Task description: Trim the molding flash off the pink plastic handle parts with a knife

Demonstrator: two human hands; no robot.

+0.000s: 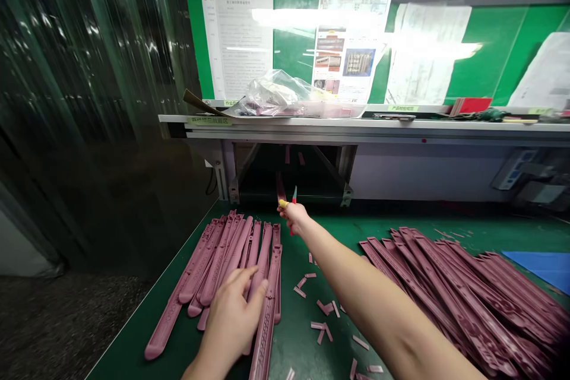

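My left hand (234, 312) rests over the left pile of long pink plastic strips (220, 255), thumb and fingers apart, touching the strips near the pile's right side. My right hand (293, 217) is stretched far forward to the back edge of the table, its fingers closed round a small tool (294, 195) with a red and green body. Yellow covers one fingertip. A pink strip (280, 185) points away from those fingers over the dark belt; whether they grip it is hard to tell.
Another heap of pink strips (458, 291) covers the right side of the green table (338, 237). Small pink offcuts (318, 325) lie scattered between the piles. Above the dark belt (312, 181) runs a metal shelf (312, 123) with a clear plastic bag (280, 92). A blue sheet (543, 267) lies far right.
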